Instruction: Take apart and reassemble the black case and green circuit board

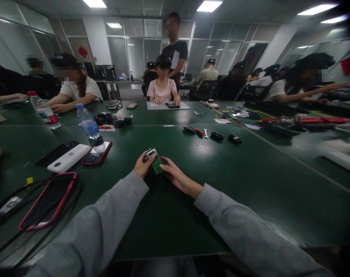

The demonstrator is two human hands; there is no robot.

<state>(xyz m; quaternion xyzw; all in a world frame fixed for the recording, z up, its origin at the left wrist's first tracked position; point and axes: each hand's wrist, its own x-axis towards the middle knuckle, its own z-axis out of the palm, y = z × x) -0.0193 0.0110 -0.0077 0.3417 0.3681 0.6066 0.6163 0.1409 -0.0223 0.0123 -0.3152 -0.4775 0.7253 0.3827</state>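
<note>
Between my two hands is a small green circuit board [156,164] in a dark casing, with a pale strip near its upper end. My left hand [143,164] grips its left side, the thumb lying across the face. From the right, my right hand [175,173] holds the other edge with its thumb on the board. The fingers behind it are hidden. Beyond my hands lie an orange-and-black screwdriver [199,132], a small wrench [205,133] and several black oblong pieces [217,135].
To my left are a red-rimmed phone [97,152], a white power bank [69,158], a pink-cased phone [48,202] with cables, and two water bottles, one blue-capped [87,122]. Tools and wires clutter the far right. Several people sit around the green table [249,173]; one stands behind.
</note>
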